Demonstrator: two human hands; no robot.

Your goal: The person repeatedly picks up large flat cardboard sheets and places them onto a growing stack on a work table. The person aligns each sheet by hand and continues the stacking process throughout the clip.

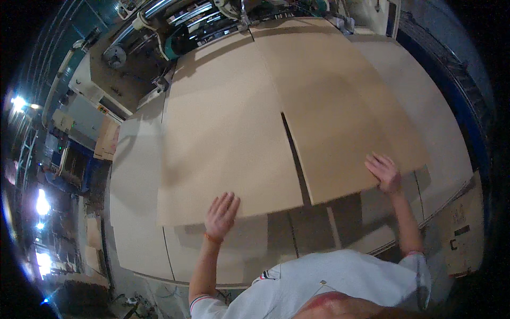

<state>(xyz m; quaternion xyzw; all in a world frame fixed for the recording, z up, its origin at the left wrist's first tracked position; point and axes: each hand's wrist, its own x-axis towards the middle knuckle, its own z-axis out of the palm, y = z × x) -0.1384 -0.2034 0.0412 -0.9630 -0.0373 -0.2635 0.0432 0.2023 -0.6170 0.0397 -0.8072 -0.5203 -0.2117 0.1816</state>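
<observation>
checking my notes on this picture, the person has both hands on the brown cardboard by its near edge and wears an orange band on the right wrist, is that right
Not quite: the orange band is on the wrist of the left hand, not of the right hand, as the head view shows. Both hands are on the brown cardboard by its near edge.

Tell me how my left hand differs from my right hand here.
The left hand has an orange wristband; the right hand shows none. The left hand is left of the dark slit, the right hand right of it. The left hand's fingers point mostly forward, while the right hand's angle leftward. Both are ungloved, at the near edge of the cardboard sheet.
</observation>
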